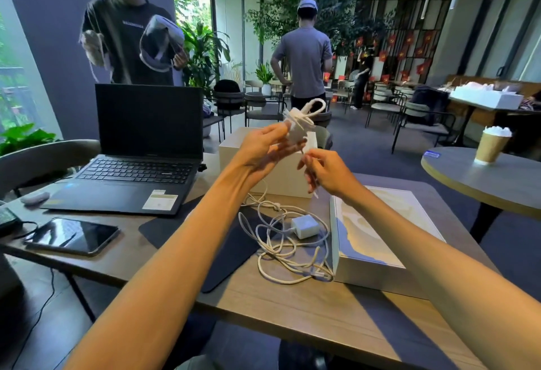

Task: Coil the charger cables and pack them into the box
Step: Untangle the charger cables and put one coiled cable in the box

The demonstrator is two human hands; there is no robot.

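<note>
My left hand (265, 147) holds up a white charger brick (297, 128) with its cable wound round it, a loop sticking out on top. My right hand (325, 172) pinches the loose tail of that cable (313, 185) just below the brick. Behind both hands stands an open white box (234, 147). On the table lies a second white charger (304, 224) amid a tangled loose cable (281, 255). The box's printed lid (371, 235) lies at the right.
An open black laptop (140, 150) sits at the left, a phone (73, 236) in front of it, a dark mat (234, 252) under the tangle. A paper cup (491, 145) stands on the round table at right. Two people stand beyond the table.
</note>
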